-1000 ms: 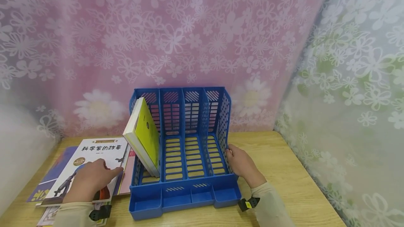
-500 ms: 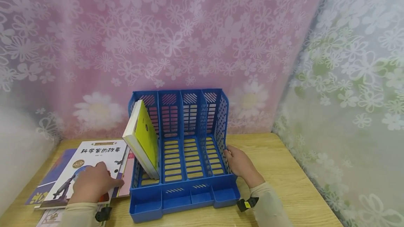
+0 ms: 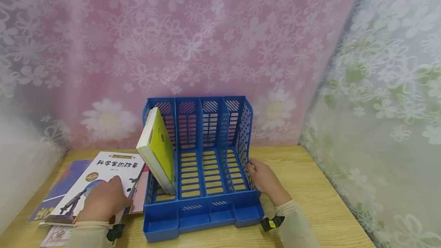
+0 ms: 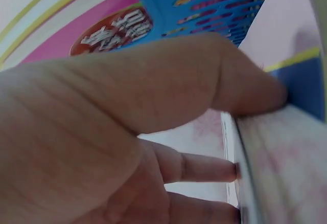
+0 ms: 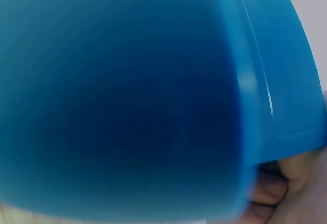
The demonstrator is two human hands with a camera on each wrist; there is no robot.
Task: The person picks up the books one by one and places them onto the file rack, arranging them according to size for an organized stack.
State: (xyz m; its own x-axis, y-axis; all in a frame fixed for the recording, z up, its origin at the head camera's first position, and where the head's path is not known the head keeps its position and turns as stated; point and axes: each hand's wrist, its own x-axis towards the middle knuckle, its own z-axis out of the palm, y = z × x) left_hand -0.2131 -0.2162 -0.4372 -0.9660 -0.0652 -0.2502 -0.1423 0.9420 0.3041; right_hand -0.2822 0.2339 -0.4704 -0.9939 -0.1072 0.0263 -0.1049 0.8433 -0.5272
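My left hand [image 3: 105, 200] lies over a white paperback book [image 3: 118, 169] with Chinese lettering, at the top of a pile left of the rack. In the left wrist view the thumb and fingers pinch a book [image 4: 291, 162] at its edge. My right hand [image 3: 265, 181] grips the right side wall of a blue slotted desktop file rack [image 3: 196, 221]. Its fingertips are partly hidden behind the wall. A thick book [image 3: 162, 144] with a yellow cover leans tilted in the rack's leftmost compartment. Blue plastic fills most of the right wrist view.
Beneath the white book lie a purple book [image 3: 63, 186], a pink one [image 3: 140, 194] and another with a drawing [image 3: 56, 236]. All rest on a wooden table [image 3: 299, 175]. A pink floral curtain [image 3: 206, 41] hangs close behind the rack.
The white book has shifted to the right over the pile, with my left hand on it. My right hand keeps its grip on the rack.
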